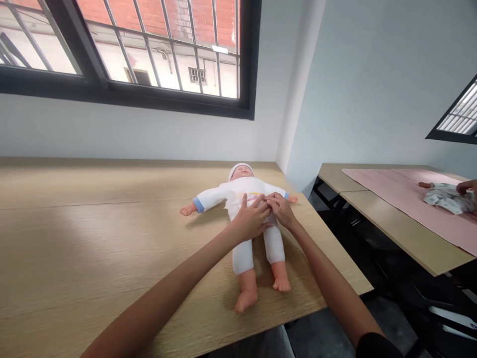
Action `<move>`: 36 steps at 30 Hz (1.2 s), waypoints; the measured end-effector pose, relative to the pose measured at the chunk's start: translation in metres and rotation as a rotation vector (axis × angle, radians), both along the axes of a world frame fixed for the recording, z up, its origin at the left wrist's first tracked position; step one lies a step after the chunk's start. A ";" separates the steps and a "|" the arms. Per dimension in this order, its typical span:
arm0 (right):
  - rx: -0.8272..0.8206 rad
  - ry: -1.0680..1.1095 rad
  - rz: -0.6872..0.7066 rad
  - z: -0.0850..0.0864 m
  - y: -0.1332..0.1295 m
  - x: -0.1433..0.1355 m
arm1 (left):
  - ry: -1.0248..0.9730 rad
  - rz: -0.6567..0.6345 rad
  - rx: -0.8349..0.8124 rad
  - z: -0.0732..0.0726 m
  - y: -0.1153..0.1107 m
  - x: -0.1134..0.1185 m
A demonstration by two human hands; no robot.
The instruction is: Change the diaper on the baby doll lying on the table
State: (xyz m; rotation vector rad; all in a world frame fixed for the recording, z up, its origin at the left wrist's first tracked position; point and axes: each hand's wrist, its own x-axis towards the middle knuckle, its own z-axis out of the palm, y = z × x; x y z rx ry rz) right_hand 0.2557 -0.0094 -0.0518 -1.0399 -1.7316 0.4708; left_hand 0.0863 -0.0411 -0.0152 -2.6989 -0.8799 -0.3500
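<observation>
A baby doll (pixel 242 187) in a white cap and a white outfit with blue cuffs lies on its back on the wooden table (pixel 112 238), arms spread and bare feet towards me. Round its waist is a white diaper (pixel 234 203) with a coloured print along the top edge and a frilled side. My left hand (pixel 252 219) rests across the diaper's front, its fingers spread. Beside it, my right hand (pixel 280 208) has its fingers bent together at the diaper's other side, close to the left fingertips. What lies under the right fingers is mostly hidden.
A barred window (pixel 167 54) is in the wall behind the table. To the right, across a gap, a second table (pixel 395 226) carries a pink cloth (pixel 402 191) and another doll in patterned clothes (pixel 447 198). Another person's hand (pixel 467 186) touches that doll.
</observation>
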 end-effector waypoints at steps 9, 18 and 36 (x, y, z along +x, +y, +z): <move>-0.050 0.198 -0.026 0.000 -0.002 -0.001 | 0.038 0.022 0.078 -0.004 0.001 0.000; -0.076 0.463 -0.187 0.000 0.001 -0.001 | 0.019 -0.018 0.009 0.005 0.002 -0.002; -0.336 0.585 -0.159 -0.025 0.018 -0.002 | -0.594 0.545 -0.477 0.049 0.042 -0.072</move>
